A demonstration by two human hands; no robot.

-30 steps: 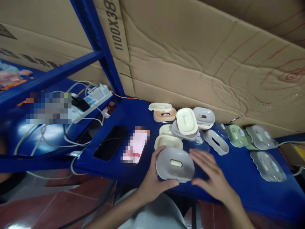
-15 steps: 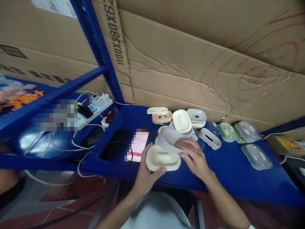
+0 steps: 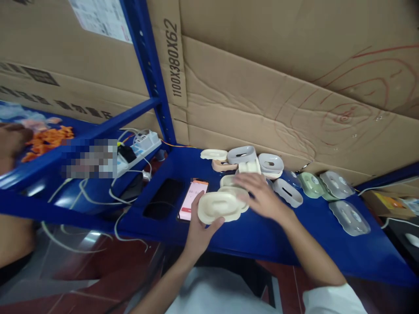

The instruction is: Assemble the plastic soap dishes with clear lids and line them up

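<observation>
My left hand grips a cream oval soap dish, thumb along its near edge and fingers behind it. My right hand is just to the right, fingers stretched out and apart over a second cream dish piece partly hidden behind the held one; whether it touches that piece I cannot tell. Beyond the fingers lie another cream piece and a ridged cream piece. A grey slotted tray rests at the back, by a peach tray and a cream tray.
Grey trays, green dishes and clear lids lie to the right. A lit phone and a black phone lie left. Cables, a power strip, orange parts and another person's hand are farther left.
The grey tray has left my right hand and now sits at the back by the peach tray. My right hand has come back empty towards the cream pieces. My left hand keeps its dish.
</observation>
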